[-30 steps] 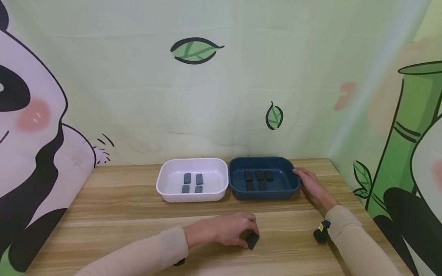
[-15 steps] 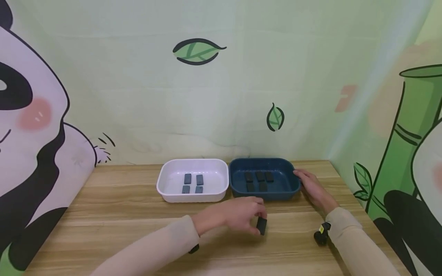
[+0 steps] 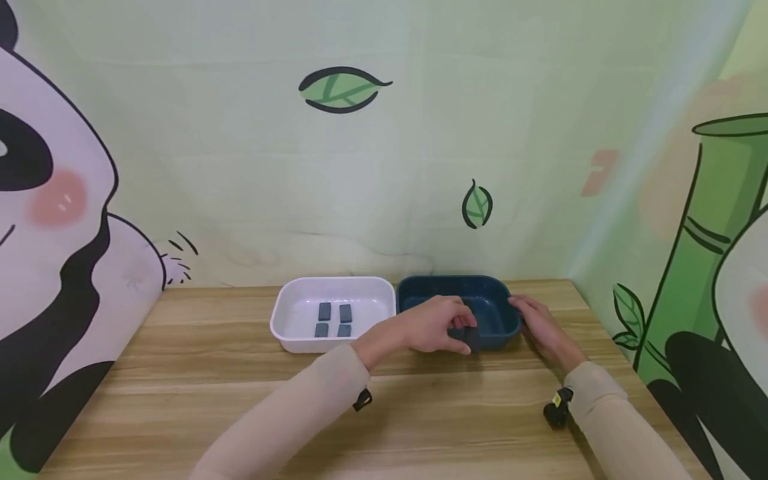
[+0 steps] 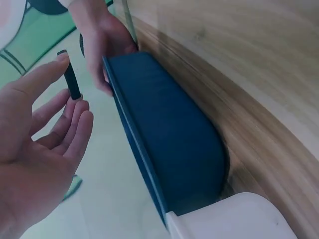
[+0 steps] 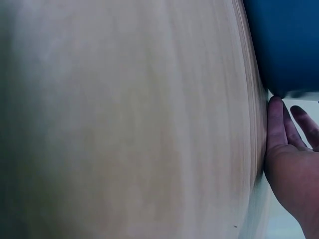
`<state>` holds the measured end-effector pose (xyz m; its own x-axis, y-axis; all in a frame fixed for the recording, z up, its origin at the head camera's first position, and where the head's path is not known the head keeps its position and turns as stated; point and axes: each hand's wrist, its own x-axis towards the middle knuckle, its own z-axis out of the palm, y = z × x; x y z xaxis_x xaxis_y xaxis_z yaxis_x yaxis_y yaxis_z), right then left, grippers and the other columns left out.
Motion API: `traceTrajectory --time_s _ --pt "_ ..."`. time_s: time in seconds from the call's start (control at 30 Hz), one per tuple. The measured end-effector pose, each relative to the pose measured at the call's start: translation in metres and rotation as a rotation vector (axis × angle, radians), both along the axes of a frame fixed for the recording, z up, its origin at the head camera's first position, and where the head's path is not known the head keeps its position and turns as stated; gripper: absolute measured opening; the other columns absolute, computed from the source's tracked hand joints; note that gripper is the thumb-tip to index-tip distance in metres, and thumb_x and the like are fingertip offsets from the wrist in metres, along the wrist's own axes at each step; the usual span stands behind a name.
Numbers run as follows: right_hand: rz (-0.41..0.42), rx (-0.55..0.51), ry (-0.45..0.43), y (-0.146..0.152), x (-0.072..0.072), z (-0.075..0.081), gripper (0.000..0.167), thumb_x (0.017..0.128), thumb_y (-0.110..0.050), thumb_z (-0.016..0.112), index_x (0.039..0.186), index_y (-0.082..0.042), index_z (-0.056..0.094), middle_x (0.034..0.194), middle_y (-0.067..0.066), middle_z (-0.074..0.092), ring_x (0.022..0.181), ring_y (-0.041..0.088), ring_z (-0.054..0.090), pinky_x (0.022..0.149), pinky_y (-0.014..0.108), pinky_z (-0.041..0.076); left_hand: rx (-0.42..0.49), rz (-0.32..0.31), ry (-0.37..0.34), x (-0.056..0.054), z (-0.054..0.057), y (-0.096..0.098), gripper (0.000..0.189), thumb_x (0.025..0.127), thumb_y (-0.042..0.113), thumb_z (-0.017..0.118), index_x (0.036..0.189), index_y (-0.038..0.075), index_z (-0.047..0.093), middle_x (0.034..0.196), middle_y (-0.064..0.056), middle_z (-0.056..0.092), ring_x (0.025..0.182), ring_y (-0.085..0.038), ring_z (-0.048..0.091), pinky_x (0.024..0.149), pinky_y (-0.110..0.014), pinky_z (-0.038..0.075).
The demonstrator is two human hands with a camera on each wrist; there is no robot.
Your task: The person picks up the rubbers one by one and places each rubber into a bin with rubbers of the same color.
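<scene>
My left hand (image 3: 435, 323) pinches a small black rectangular tile (image 3: 472, 339) between thumb and fingertips. It is in front of the dark blue plastic basin (image 3: 503, 333), about level with its near wall. Seen edge-on in the left wrist view, the tile (image 4: 72, 77) looks thin and flat, apart from the basin. My right hand (image 3: 547, 333) touches the basin's right end; the right wrist view shows its fingers (image 5: 276, 124) straight against that wall. My left hand hides much of the basin's inside. Several grey-blue tiles (image 3: 325, 311) lie in the white basin (image 3: 336, 345).
Both basins stand side by side at the back of the wooden table (image 3: 198, 347), the white one on the left. Behind them hangs a pale green cloth (image 3: 240, 167) printed with leaves and pandas.
My left hand has moved away from me and slightly right with the tile, from the table's front to the blue basin. My right hand has stayed at the basin's end.
</scene>
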<state>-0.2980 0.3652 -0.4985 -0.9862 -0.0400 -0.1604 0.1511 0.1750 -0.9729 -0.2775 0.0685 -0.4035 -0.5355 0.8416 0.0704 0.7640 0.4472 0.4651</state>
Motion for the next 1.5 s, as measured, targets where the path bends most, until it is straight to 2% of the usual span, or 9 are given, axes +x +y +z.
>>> traceTrajectory --time_s 0.07,0.2,0.47,0.6,0.73,0.87,1.1,1.27,1.5 --pt "0.003 -0.004 0.001 0.0 -0.001 0.0 0.071 0.114 -0.042 0.044 0.162 0.008 0.028 0.168 0.025 0.028 0.147 0.028 0.036 0.093 0.009 0.047 0.019 0.04 -0.013 -0.007 -0.001 0.001 0.045 0.092 0.033 0.086 0.128 0.01 0.073 0.112 0.0 0.066 0.105 -0.011 0.063 0.093 -0.018 0.052" --pt "0.008 0.0 0.005 0.0 -0.001 0.001 0.07 0.115 -0.042 0.044 0.161 0.009 0.029 0.166 0.025 0.031 0.141 0.022 0.043 0.093 0.011 0.048 0.052 0.116 -0.026 -0.019 -0.007 0.004 0.047 0.093 0.033 0.085 0.131 0.009 0.073 0.116 -0.002 0.069 0.109 -0.013 0.065 0.096 -0.019 0.053" --pt "-0.006 0.006 0.012 0.0 -0.002 0.002 0.069 0.114 -0.042 0.044 0.16 0.008 0.031 0.166 0.026 0.032 0.135 0.018 0.047 0.092 0.011 0.049 0.09 0.264 0.006 -0.037 -0.032 0.019 0.045 0.094 0.033 0.084 0.132 0.011 0.074 0.121 -0.003 0.07 0.111 -0.015 0.066 0.098 -0.023 0.053" --pt "-0.014 -0.004 0.016 -0.001 -0.003 0.002 0.068 0.114 -0.04 0.045 0.16 0.009 0.032 0.164 0.025 0.033 0.125 0.009 0.05 0.093 0.011 0.049 0.075 0.316 0.006 -0.044 -0.042 0.028 0.044 0.093 0.032 0.085 0.13 0.011 0.075 0.12 -0.003 0.071 0.111 -0.015 0.066 0.098 -0.024 0.053" --pt "-0.018 -0.012 0.02 -0.002 -0.003 0.001 0.067 0.114 -0.039 0.045 0.159 0.009 0.032 0.163 0.025 0.034 0.117 0.002 0.052 0.093 0.012 0.049 0.048 0.327 -0.02 -0.048 -0.049 0.036 0.043 0.094 0.03 0.084 0.131 0.01 0.075 0.124 -0.005 0.074 0.113 -0.015 0.067 0.101 -0.026 0.054" --pt "-0.017 -0.015 0.025 -0.002 -0.003 0.001 0.067 0.114 -0.039 0.045 0.159 0.009 0.033 0.163 0.025 0.035 0.115 0.001 0.052 0.093 0.012 0.049 0.009 0.321 -0.042 -0.052 -0.052 0.042 0.042 0.095 0.03 0.083 0.13 0.01 0.075 0.125 -0.005 0.075 0.112 -0.015 0.068 0.103 -0.026 0.053" --pt "-0.011 -0.011 0.03 -0.001 -0.002 0.001 0.067 0.114 -0.04 0.045 0.158 0.009 0.034 0.162 0.025 0.036 0.113 0.0 0.053 0.092 0.012 0.05 -0.062 0.309 -0.071 -0.058 -0.055 0.048 0.037 0.092 0.03 0.086 0.123 0.012 0.078 0.115 -0.003 0.077 0.105 -0.014 0.069 0.096 -0.024 0.055" --pt "-0.003 -0.006 0.028 0.0 -0.001 0.001 0.068 0.114 -0.041 0.045 0.158 0.009 0.034 0.162 0.025 0.035 0.123 0.008 0.052 0.093 0.012 0.049 -0.08 0.32 -0.064 -0.06 -0.061 0.052 0.035 0.091 0.031 0.087 0.121 0.013 0.079 0.113 -0.002 0.078 0.104 -0.012 0.071 0.096 -0.023 0.055" --pt "-0.01 -0.008 0.021 0.0 -0.001 -0.001 0.067 0.115 -0.039 0.045 0.159 0.01 0.033 0.163 0.026 0.035 0.127 0.01 0.05 0.094 0.011 0.048 -0.119 0.307 -0.033 -0.061 -0.064 0.057 0.038 0.092 0.031 0.086 0.123 0.011 0.078 0.115 -0.003 0.077 0.103 -0.013 0.07 0.096 -0.024 0.056"
